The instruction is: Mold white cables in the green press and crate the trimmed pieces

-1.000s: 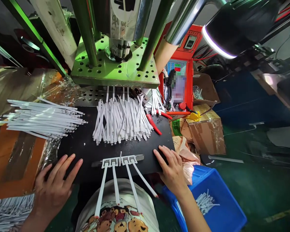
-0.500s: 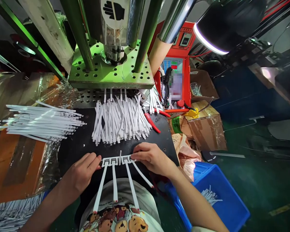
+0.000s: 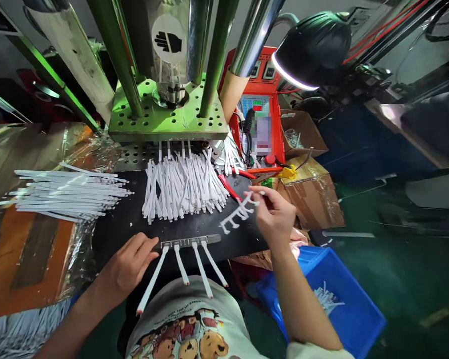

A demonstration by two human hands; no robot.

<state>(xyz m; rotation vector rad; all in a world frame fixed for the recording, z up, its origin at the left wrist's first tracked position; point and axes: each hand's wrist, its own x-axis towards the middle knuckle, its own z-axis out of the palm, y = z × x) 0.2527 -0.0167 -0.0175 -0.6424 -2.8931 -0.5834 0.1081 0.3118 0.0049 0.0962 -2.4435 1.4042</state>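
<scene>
My left hand (image 3: 125,264) pinches the left end of a narrow metal bar (image 3: 211,239) at the front of the black tabletop. Several flat white cables (image 3: 199,264) are seated in the bar, their free ends hanging toward my lap. My right hand (image 3: 277,217) is raised to the right of the bar, its fingers closed on a thin, branched white plastic sprue (image 3: 240,214), apart from the bar. Behind the bar lies a heap of short white cables (image 3: 183,189). Red-handled pliers (image 3: 227,185) rest at the heap's right side, close to the sprue.
A press with a green drilled plate (image 3: 168,130) stands behind the heap. More white cables (image 3: 71,194) lie at the left. A red control box (image 3: 279,134), a lamp (image 3: 314,50) and a cardboard box (image 3: 309,194) are at the right. Lower right is a blue bin (image 3: 359,304).
The white sprue has come off the bar and moved up and right in my right hand. My left hand stays at the bar's left end. The view has shifted slightly.
</scene>
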